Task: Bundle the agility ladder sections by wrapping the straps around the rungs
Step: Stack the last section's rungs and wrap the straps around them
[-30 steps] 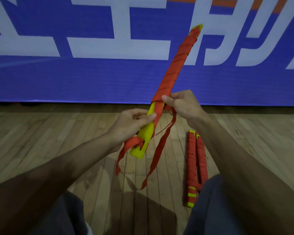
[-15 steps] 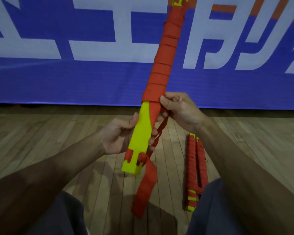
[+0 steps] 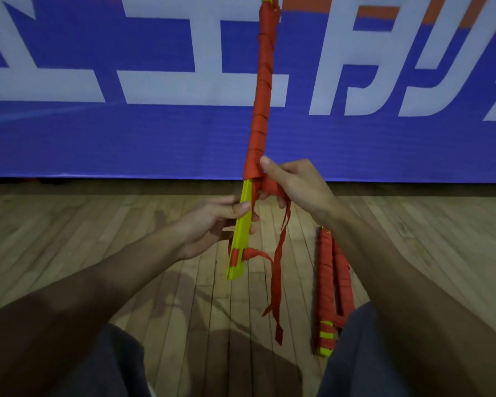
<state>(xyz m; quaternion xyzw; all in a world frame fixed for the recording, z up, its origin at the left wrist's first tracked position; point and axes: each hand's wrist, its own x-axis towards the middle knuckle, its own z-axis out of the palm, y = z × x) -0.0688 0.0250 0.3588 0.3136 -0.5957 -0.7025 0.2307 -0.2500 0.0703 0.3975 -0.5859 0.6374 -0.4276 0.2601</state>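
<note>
Left hand (image 3: 212, 222) grips yellow rungs (image 3: 242, 224) while red strap (image 3: 272, 190), apparently pinched by right hand (image 3: 295, 187), is wound mid-bundle; another turn is needed.

Sports hall, hardwood floor (image 3: 103, 247), blue banner (image 3: 126, 138)

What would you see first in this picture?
You'd spot the long yellow rung bundle, held up in the middle by the left hand and right hand, with red strap wound round it and loose ends dangling. Behind is a blue banner with white letters; two finished bundles lie on the wood floor at right.
</note>
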